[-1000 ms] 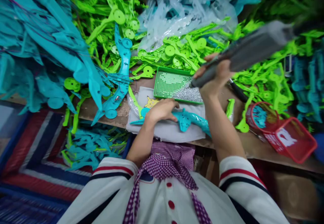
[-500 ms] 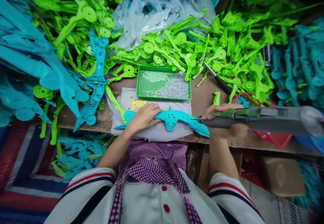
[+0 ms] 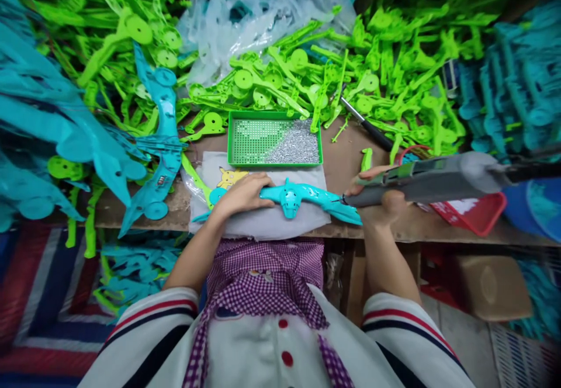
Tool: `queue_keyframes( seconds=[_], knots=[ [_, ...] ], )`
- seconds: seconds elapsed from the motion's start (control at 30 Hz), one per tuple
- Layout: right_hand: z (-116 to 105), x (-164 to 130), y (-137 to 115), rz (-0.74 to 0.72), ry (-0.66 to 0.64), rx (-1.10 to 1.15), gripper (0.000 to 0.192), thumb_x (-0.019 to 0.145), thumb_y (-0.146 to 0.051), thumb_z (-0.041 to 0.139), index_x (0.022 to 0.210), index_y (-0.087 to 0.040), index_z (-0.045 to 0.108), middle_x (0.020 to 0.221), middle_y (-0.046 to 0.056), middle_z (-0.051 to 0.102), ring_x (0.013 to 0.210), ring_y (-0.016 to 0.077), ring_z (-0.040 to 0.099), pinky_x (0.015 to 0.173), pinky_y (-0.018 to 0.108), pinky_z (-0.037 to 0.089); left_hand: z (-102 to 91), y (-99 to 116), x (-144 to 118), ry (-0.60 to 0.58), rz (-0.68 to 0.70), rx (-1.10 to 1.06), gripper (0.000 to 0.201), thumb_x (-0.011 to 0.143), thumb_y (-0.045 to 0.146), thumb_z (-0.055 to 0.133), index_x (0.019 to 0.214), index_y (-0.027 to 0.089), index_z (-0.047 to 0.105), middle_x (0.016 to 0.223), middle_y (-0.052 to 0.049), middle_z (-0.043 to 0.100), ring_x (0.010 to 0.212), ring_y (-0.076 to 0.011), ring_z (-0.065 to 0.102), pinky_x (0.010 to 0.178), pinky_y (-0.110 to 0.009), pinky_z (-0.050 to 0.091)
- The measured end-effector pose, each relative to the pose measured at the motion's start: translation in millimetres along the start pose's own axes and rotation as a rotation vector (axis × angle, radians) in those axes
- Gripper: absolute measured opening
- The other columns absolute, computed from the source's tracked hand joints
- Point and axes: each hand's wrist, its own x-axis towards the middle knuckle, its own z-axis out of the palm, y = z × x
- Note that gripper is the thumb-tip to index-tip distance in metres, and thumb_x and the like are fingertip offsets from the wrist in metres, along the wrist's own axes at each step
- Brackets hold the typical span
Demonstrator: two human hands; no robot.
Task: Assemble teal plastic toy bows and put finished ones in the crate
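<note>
**Hands at work on a teal plastic piece with a grey power tool**

A long teal plastic piece [image 3: 307,196] lies flat on a white cloth [image 3: 272,224] at the near edge of a wooden tabletop [image 3: 342,166]. The left hand [image 3: 243,194] presses down on the piece's left end, fingers spread loosely over it. The right hand [image 3: 379,198] is wrapped around a grey power tool [image 3: 433,179], held nearly level, with its tip touching the right end of the teal piece.

Just behind the cloth sits a shallow green tray [image 3: 274,141], its right half covered with small silvery bits. A red basket [image 3: 471,212] stands to the right, partly hidden by the tool. A black-handled tool [image 3: 368,125] lies behind the right hand. Heaps of bright green plastic parts [image 3: 307,78] fill the back of the tabletop, and teal parts [image 3: 56,125] pile up on the left.
</note>
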Motion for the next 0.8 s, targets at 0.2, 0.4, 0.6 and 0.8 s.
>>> queue_keyframes(
  seconds=[0.2,0.4,0.6,0.8],
  knots=[
    [-2,1,12,-0.073,0.056,0.073,0.053,0.065,-0.075,0.065,0.075,-0.023,0.067,0.048,-0.002,0.055,0.035,0.0166,0.052,0.034,0.029,0.041,0.5,0,0,0.005,0.007,0.005,0.032,0.080,0.039,0.076,0.106,0.023,0.064,0.107,-0.006,0.068,0.100,-0.0247,0.063,0.085,-0.037,0.049],
    [4,4,20,-0.082,0.013,0.110,0.047,0.066,-0.069,0.069,0.073,-0.023,0.064,0.046,-0.004,0.053,0.034,0.0143,0.050,0.032,0.027,0.041,-0.9,3,-1,-0.002,-0.005,0.007,0.032,0.081,0.037,0.076,0.106,0.022,0.064,0.106,-0.006,0.067,0.099,-0.0245,0.063,0.084,-0.037,0.049],
    [0,0,28,-0.045,-0.018,0.146,0.050,0.061,-0.070,0.074,0.069,-0.024,0.058,0.046,-0.005,0.051,0.036,0.0143,0.052,0.034,0.026,0.043,-2.3,4,0,-0.022,-0.017,0.009,0.033,0.081,0.037,0.076,0.107,0.022,0.064,0.107,-0.007,0.067,0.101,-0.0258,0.064,0.086,-0.039,0.049],
    [-1,5,26,-0.124,0.012,0.164,0.040,0.069,-0.064,0.072,0.074,-0.025,0.065,0.046,-0.005,0.056,0.034,0.0150,0.050,0.032,0.027,0.040,-3.5,4,-1,-0.041,-0.041,0.007,0.036,0.080,0.037,0.077,0.109,0.021,0.064,0.111,-0.008,0.067,0.105,-0.0275,0.063,0.089,-0.040,0.049]
  ],
)
